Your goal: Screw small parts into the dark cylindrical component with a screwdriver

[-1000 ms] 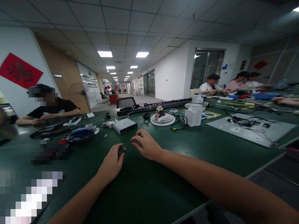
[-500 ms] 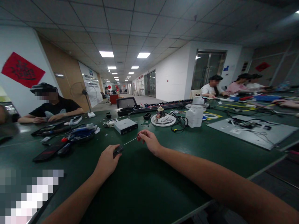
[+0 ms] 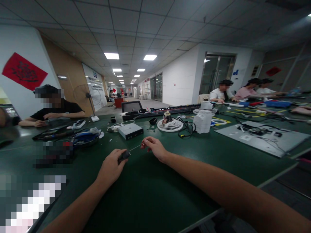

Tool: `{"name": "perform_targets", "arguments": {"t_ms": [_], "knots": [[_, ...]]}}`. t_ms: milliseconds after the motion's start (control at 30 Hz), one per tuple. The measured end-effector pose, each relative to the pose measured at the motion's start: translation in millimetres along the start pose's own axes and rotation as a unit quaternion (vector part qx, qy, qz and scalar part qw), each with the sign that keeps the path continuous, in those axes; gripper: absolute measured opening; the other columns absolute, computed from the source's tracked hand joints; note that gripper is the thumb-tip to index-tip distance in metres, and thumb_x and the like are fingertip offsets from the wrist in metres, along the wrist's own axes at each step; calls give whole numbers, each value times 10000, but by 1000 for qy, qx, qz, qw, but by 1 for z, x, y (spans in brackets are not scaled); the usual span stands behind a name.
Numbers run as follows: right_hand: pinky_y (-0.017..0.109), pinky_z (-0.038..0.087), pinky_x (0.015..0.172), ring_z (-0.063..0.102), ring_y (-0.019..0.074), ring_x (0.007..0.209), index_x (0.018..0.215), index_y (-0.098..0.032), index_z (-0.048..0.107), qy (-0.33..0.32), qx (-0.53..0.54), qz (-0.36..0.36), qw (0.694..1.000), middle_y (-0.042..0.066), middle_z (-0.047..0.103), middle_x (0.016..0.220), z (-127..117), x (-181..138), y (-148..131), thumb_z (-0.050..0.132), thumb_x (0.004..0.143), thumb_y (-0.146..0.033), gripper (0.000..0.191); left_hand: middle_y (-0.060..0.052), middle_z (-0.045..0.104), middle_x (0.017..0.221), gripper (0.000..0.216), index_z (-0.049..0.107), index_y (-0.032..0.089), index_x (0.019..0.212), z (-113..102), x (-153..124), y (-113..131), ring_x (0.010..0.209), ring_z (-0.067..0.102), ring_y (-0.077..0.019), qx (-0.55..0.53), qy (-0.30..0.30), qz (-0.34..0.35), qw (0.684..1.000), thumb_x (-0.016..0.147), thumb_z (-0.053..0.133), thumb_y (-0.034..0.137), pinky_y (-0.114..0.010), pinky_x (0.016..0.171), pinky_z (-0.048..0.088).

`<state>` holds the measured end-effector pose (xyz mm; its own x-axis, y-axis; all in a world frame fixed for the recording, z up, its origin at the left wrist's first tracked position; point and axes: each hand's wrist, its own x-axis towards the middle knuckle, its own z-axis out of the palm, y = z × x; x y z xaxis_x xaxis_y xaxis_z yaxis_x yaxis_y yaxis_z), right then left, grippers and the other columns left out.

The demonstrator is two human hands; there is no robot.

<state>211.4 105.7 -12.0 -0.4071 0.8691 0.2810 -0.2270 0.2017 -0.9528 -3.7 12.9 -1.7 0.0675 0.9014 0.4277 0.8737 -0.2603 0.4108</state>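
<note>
Between thumb and fingers, my left hand [image 3: 112, 165] grips a small black block-shaped part [image 3: 124, 156] just above the green table. My right hand [image 3: 154, 146] is closed on the reddish handle of a screwdriver [image 3: 135, 148]. Its thin metal shaft points left and down toward the black part, with the tip at or very near it; whether they touch I cannot tell. Beyond my hands lies a silver optical drive [image 3: 130, 130]. Behind my right hand sits a round white fan grille [image 3: 170, 125] with a motor on top.
A white plastic housing [image 3: 202, 121] and black cables [image 3: 188, 129] stand right of the grille. Farther right lies a flat grey panel [image 3: 264, 139] with wiring. Tools and a blue bundle [image 3: 85, 137] are at left. Co-workers sit across the table at left and far right.
The screwdriver has moved left and slightly down, bringing its tip closer to the black part. My left hand has turned the part slightly. At left, a co-worker's arm has risen.
</note>
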Motion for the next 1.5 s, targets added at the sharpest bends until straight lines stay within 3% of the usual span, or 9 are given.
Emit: {"name": "perform_targets", "arguments": {"t_ms": [567,667,767,833,900,1000,1100,1267,1500], "knots": [[246,401,557,655,168,717,857,-181,586,-25,-30,3,999,19,668,760,1,1,0,639,830,-445,270,-89,662,1191,463,608,179,1285,1,-1,2,1019,639,-260,13,-24,-1,1000,850,555,328,-381,900,491],[276,444,624,643,175,747,873,-185,581,17,-115,-65,991,23,660,780,1,-1,-3,568,887,-373,190,-86,666,1193,454,609,182,1277,0,-1,2,1025,640,-260,21,-28,-9,999,852,552,330,-381,898,496],[334,473,767,615,195,828,845,-189,574,80,-238,-199,947,48,638,854,0,-7,-12,515,915,-298,142,-92,673,1183,436,621,179,1253,0,-1,1,1026,643,-264,33,-27,-14,999,842,562,311,-387,901,502],[370,455,878,588,222,976,875,-195,573,72,-312,-288,902,82,626,987,-2,-11,-19,488,903,-194,90,-96,676,1185,426,623,183,1246,0,-2,1,1032,645,-270,35,-17,-15,999,840,563,297,-397,908,505],[399,414,970,542,235,1093,958,-202,584,23,-372,-330,867,97,612,1081,-6,-13,-25,440,863,-73,215,-100,678,1184,418,623,189,1243,0,-2,1,1038,648,-276,32,-8,-11,999,842,559,288,-409,910,509],[419,393,980,527,248,1052,997,-198,632,-33,-470,-307,827,94,629,1034,-11,-10,-26,449,810,-11,322,-100,682,1179,418,622,193,1244,0,-3,2,1036,656,-281,24,-5,-12,1000,839,558,275,-423,899,520],[408,422,876,535,259,936,974,-186,695,-32,-546,-230,805,96,650,926,-15,-3,-14,610,826,-157,173,-96,686,1179,432,616,195,1253,0,-3,4,1042,659,-279,18,-8,-21,1000,828,568,257,-427,901,525],[327,410,677,546,213,748,846,-220,757,-79,-560,-158,809,52,646,721,-19,6,2,765,777,-288,98,-101,683,1188,435,622,182,1249,0,-3,4,1072,650,-282,13,-9,-16,1000,820,591,249,-431,930,512],[328,438,745,598,209,847,870,-231,776,-105,-477,-228,842,48,712,854,-4,-6,-12,802,749,-357,177,-82,678,1184,453,606,203,1259,1,-5,7,1052,651,-263,-27,-13,20,999,806,597,204,-425,936,518]]}}
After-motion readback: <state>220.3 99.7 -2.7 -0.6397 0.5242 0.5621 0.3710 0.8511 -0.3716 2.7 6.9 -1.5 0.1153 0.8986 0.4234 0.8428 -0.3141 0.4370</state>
